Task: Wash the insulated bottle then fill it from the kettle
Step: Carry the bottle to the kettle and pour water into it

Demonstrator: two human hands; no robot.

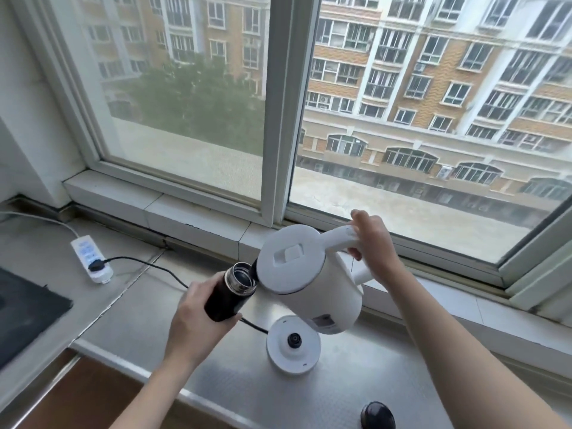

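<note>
My left hand (pixel 193 317) grips the dark insulated bottle (pixel 230 292) around its lower body and holds it tilted above the counter, its steel-rimmed mouth open and pointing up to the right. My right hand (pixel 373 243) is wrapped round the handle of the white kettle (pixel 312 283). The kettle is lifted off its base and tipped to the left, with its dark spout right at the bottle's mouth. Any water stream is hidden. The round white kettle base (pixel 292 346) sits on the counter below.
The bottle's black cap (pixel 377 416) lies on the metal counter (pixel 356 382) near the front edge. A black cord runs from the base to a white power strip (pixel 91 258) at the left. A dark hob (pixel 24 308) is at far left. The window sill runs close behind.
</note>
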